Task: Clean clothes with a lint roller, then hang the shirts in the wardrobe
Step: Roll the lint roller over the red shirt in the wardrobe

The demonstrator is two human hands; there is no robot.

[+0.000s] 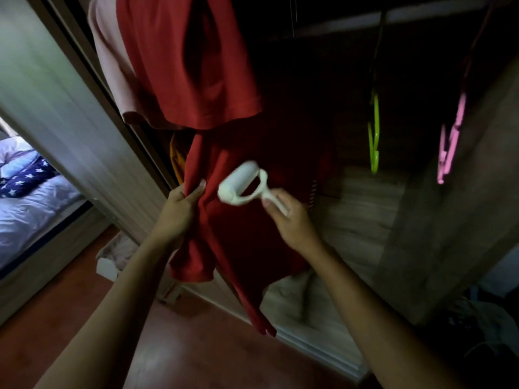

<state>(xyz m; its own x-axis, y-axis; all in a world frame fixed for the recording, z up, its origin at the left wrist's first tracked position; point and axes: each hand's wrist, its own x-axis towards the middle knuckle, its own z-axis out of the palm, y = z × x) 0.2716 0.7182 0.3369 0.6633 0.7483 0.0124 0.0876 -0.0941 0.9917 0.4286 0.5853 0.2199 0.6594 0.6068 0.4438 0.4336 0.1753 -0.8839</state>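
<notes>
Left hand (182, 203): raised in front of the open wardrobe, at the left edge of the red shirt.
Left fingers (200, 186): closed in a pinch, with the thumb on the near side of a fold of red cloth and the other fingers curled behind it.
Right hand (290, 221): level with the left hand and just to its right, with the shirt between them.
Right fingers (267, 203): curled round the white handle of the lint roller, the thumb lying along the top of it.
Lint roller (241, 184): white and blurred. The drum points up and left from the handle and lies over the front of the red shirt, but the blur hides whether it presses on the cloth.
Red shirt (238, 248): hangs inside the wardrobe opening. Its lower part is gathered between the two hands and its hem trails down toward the floor.
Red garment (191, 66): hangs higher up, directly above the shirt being worked on.
Pale pink garment (108, 54): hangs just left of the red garment, touching it.
Green hanger (374, 130): bare, hanging from the rail (421, 12) to the right of the clothes.
Pink hanger (452, 136): bare, further right, near the wardrobe's side wall.
Wardrobe (365, 214): dark wood-grain interior, with its sliding door (56, 108) standing at the left.
Bed (31, 203): seen past the door at far left, with pale sheets and star-patterned fabric.
Floor (92, 318): reddish-brown, below the arms.
</notes>
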